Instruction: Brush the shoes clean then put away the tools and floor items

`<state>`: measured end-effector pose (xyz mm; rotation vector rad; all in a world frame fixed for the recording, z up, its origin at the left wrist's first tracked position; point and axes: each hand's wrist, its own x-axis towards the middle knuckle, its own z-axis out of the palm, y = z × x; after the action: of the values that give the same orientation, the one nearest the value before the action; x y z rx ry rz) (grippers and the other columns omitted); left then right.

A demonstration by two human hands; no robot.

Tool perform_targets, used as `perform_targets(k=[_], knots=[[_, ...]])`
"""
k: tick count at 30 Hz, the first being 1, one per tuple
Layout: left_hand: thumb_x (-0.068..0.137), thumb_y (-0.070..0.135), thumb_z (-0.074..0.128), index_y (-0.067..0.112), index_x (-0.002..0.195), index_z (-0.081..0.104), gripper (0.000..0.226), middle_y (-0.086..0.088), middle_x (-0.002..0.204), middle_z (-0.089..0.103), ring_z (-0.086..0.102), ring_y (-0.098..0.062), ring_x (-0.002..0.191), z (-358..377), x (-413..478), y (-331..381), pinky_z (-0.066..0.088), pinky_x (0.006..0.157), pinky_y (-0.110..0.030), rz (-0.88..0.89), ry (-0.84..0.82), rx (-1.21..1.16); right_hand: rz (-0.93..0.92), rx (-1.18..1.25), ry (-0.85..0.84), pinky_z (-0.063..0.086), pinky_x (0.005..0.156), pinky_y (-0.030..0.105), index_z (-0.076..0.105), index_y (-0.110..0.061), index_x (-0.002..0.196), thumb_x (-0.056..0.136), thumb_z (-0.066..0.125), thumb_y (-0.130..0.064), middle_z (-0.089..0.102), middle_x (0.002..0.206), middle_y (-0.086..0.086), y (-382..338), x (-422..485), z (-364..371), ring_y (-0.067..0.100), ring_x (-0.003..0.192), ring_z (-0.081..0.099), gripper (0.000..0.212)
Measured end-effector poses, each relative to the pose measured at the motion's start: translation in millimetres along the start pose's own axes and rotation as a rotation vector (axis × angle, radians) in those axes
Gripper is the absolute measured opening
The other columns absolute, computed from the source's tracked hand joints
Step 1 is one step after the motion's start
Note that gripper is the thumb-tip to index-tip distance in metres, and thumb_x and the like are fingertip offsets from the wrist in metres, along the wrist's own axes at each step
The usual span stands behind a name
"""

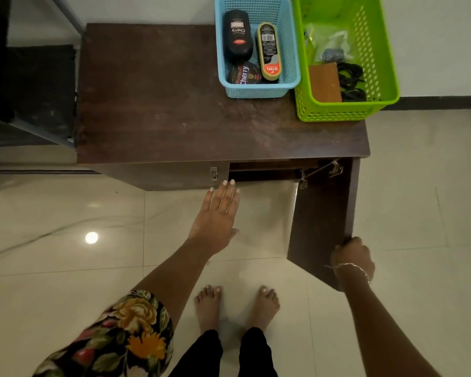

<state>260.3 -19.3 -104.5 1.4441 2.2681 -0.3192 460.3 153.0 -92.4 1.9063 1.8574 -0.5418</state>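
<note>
Up on the dark wooden cabinet (161, 104), at its far right end, a blue basket (256, 92) holds a black polish bottle (237, 36), a Kiwi shine sponge (268, 50) and a Cherry polish tin (245, 74). Just beside it, at the cabinet's right corner and overhanging the edge, a green basket (337, 112) holds a brown block (324, 83), black laces (351, 80) and a clear bag. A dark metal rack (38, 91) stands to the cabinet's left.

The cabinet's right-hand door (321, 213) hangs swung out towards the person, leaving the compartment open; what is inside is too dark to tell. Nothing lies between the hands and the cabinet front. Both baskets sit well beyond either hand, at the back of the top.

The left hand (218, 216) is flat, fingers straight and close together, fingertips just below the cabinet's front edge near a small metal latch (214, 174); whether they touch it is unclear. The right hand (354, 257), with a bracelet (351, 268) at the wrist, is curled round the door's outer edge. Bare feet (237, 306) stand on the glossy tile floor (65, 268) before the cabinet.
</note>
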Motion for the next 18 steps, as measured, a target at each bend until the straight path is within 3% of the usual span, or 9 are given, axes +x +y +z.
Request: perform_targets(k=[2,6,9,11,13,15,18], knots=[[0.096,0.048,0.033,0.003,0.14,-0.023,0.085,-0.018,0.151,-0.024,-0.021,-0.032,0.14,-1,-3,-6,-0.008,0.115,-0.044,-0.049,0.034,-0.018,-0.01,0.184,-0.059,0.043,0.086,0.042,0.048,-0.002,0.114,0.092,0.051,-0.023,0.057,0.111,0.022,-26,-17,16,0.041,0.101,0.057,0.03],[0.096,0.05,0.03,0.004,0.135,-0.029,0.084,-0.017,0.15,-0.027,-0.022,-0.031,0.14,-5,-3,-16,-0.012,0.113,-0.042,-0.082,0.077,-0.042,0.181,0.857,-0.334,0.055,0.08,0.047,0.048,-0.004,0.116,0.088,0.059,-0.015,0.061,0.096,0.017,-84,-31,31,0.031,0.07,0.064,0.032],[0.097,0.049,0.028,0.002,0.137,-0.027,0.083,-0.017,0.15,-0.026,-0.022,-0.03,0.14,-6,-2,-25,-0.012,0.113,-0.041,-0.097,0.096,-0.023,0.194,1.121,-0.525,0.052,0.089,0.04,0.05,-0.002,0.102,0.093,0.041,0.002,0.064,0.09,0.016,-132,-26,27,0.027,0.079,0.062,0.014],[0.097,0.047,0.031,0.002,0.139,-0.024,0.083,-0.016,0.151,-0.025,-0.022,-0.03,0.14,-7,-1,-31,-0.012,0.113,-0.041,-0.103,0.1,-0.028,0.194,1.283,-0.576,0.056,0.08,0.03,0.048,-0.003,0.089,0.092,0.035,0.008,0.056,0.072,0.013,-159,-26,18,0.018,0.062,0.061,0.017],[0.096,0.046,0.034,0.002,0.141,-0.021,0.084,-0.016,0.152,-0.023,-0.021,-0.03,0.141,-6,1,-33,-0.012,0.113,-0.041,-0.093,0.114,-0.026,0.164,1.423,-0.578,0.056,0.08,0.03,0.048,-0.002,0.084,0.088,0.035,0.015,0.046,0.07,0.012,-178,-26,12,0.013,0.048,0.055,0.021],[0.096,0.046,0.035,0.002,0.142,-0.019,0.084,-0.017,0.152,-0.022,-0.019,-0.03,0.141,-5,4,-35,-0.012,0.113,-0.041,-0.095,0.121,-0.009,0.135,1.528,-0.616,0.051,0.091,0.034,0.047,-0.001,0.081,0.087,0.033,0.018,0.045,0.075,0.01,-191,-25,9,0.014,0.059,0.048,0.025],[0.096,0.046,0.035,0.001,0.142,-0.019,0.084,-0.017,0.152,-0.021,-0.019,-0.031,0.141,-9,5,-34,-0.012,0.113,-0.042,-0.108,0.105,-0.028,0.176,1.583,-0.635,0.05,0.079,0.033,0.048,-0.005,0.077,0.084,0.031,0.02,0.046,0.082,0.009,-203,-22,8,0.017,0.072,0.049,0.031]])
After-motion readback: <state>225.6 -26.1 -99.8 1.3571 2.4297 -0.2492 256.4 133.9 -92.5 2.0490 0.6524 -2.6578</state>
